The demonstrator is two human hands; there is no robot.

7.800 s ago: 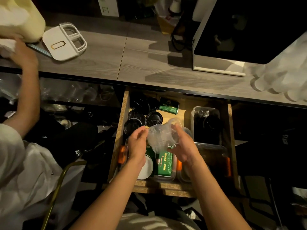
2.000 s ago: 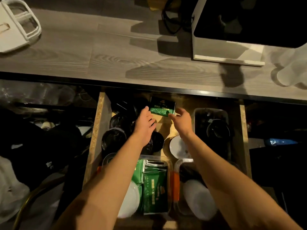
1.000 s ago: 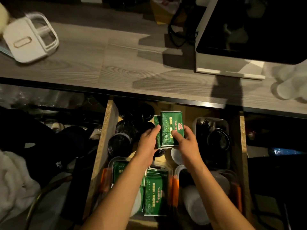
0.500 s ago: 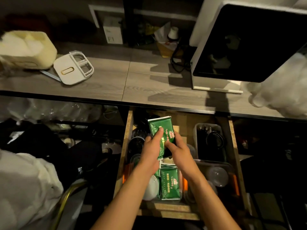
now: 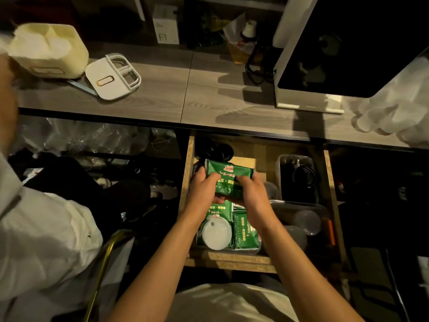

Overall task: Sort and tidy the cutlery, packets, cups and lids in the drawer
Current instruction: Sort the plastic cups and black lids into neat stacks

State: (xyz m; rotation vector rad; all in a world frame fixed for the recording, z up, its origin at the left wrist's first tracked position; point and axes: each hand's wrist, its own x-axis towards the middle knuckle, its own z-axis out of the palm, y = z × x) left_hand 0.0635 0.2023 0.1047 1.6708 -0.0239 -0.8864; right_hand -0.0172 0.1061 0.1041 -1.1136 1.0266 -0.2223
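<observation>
"Where are the green packets (image 5: 228, 176) now?"

"Between my hands, held over the open drawer (image 5: 188, 182). My left hand (image 5: 204, 189) curls round their left end, my right hand (image 5: 251, 194) grips the right end, thumbs on top."

"And under them?"

"A clear tray (image 5: 260, 246) at the near end of the drawer holds more green packets (image 5: 245, 231) and a white lid (image 5: 216, 233) beside them. Black lids (image 5: 222, 151) lie at the far end, just beyond my fingers. The wooden surface (image 5: 162, 94) runs above the drawer."
</observation>
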